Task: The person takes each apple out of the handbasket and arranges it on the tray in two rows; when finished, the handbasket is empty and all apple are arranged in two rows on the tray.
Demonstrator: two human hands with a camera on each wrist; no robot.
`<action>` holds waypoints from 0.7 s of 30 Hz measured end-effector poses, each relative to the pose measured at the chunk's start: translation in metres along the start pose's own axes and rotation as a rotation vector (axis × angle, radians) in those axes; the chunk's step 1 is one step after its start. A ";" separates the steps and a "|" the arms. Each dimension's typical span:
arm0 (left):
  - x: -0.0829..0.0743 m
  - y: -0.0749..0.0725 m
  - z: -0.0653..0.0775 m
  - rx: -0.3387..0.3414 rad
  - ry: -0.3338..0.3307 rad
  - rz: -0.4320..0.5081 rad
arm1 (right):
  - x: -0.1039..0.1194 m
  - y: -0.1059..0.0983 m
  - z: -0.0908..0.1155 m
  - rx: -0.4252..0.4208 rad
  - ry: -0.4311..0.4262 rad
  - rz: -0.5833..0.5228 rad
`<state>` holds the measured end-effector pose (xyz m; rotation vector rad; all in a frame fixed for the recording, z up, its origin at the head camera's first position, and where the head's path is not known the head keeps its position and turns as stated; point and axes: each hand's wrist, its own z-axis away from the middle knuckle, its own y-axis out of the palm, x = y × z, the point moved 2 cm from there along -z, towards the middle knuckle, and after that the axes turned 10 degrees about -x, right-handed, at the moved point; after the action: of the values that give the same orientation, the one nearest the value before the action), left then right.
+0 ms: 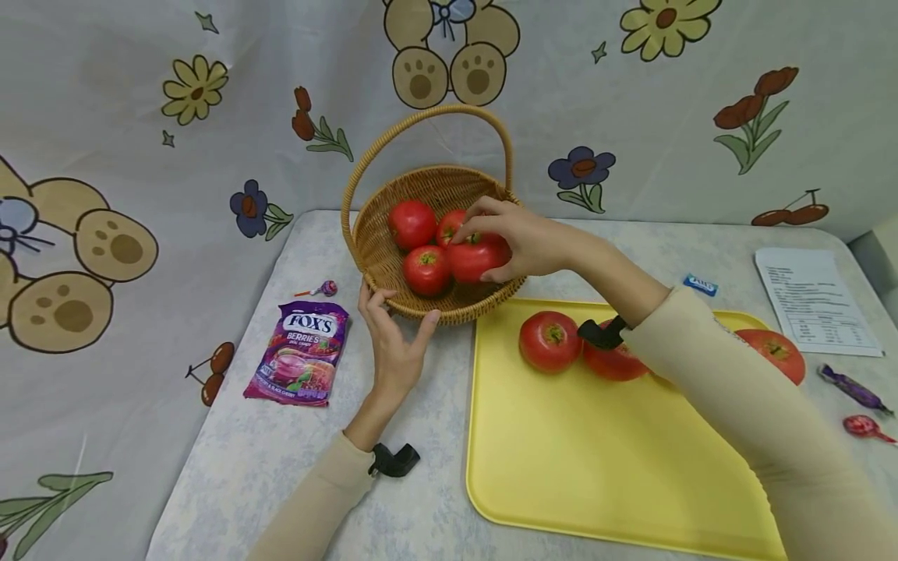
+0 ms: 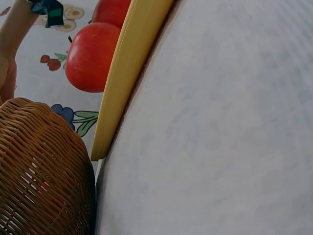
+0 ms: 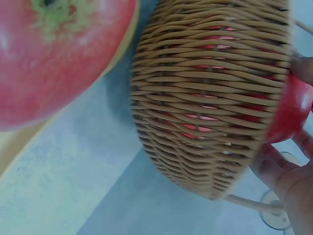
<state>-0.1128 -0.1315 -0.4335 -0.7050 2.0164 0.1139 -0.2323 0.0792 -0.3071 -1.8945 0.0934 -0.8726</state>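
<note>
A wicker basket (image 1: 449,312) with a tall handle stands at the back of the table, tilted toward me. My left hand (image 1: 394,351) grips its near left edge, thumb and fingers spread along the rim. My right hand (image 1: 529,238) reaches over the right rim and holds a red apple (image 1: 479,259) inside the basket, fingers curled over its top and thumb at its near side. Other red apples lie beside it: one back left (image 1: 411,224), one in front (image 1: 426,270), one partly hidden behind. The right wrist view shows the held apple (image 3: 291,110) at the rim.
A yellow tray (image 1: 596,460) holds more apples (image 1: 550,341) along its far side, some partly covered by my right forearm. Left lie a candy bag (image 1: 298,354) and a lollipop (image 1: 326,288). Wrapped sweets (image 1: 854,388) and a printed paper (image 1: 817,300) lie right.
</note>
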 end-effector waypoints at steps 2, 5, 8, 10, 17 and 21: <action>0.000 0.000 0.000 0.001 -0.005 -0.002 | 0.004 -0.005 0.007 -0.027 -0.013 -0.016; 0.001 0.000 0.001 0.003 -0.012 -0.019 | 0.011 -0.011 0.019 -0.068 -0.038 -0.014; 0.000 0.000 0.001 0.003 -0.001 -0.026 | 0.018 -0.016 0.032 -0.104 -0.052 -0.016; -0.006 -0.001 0.000 0.005 -0.001 -0.022 | 0.022 -0.018 0.040 -0.119 -0.049 -0.030; -0.042 -0.007 -0.004 0.015 -0.047 0.016 | 0.033 -0.022 0.069 -0.144 -0.048 -0.052; -0.041 -0.006 -0.004 0.018 -0.050 0.019 | 0.039 -0.017 0.091 -0.153 -0.052 -0.045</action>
<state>-0.0972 -0.1204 -0.3966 -0.6654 1.9742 0.1237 -0.1538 0.1409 -0.2940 -2.0683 0.0880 -0.8663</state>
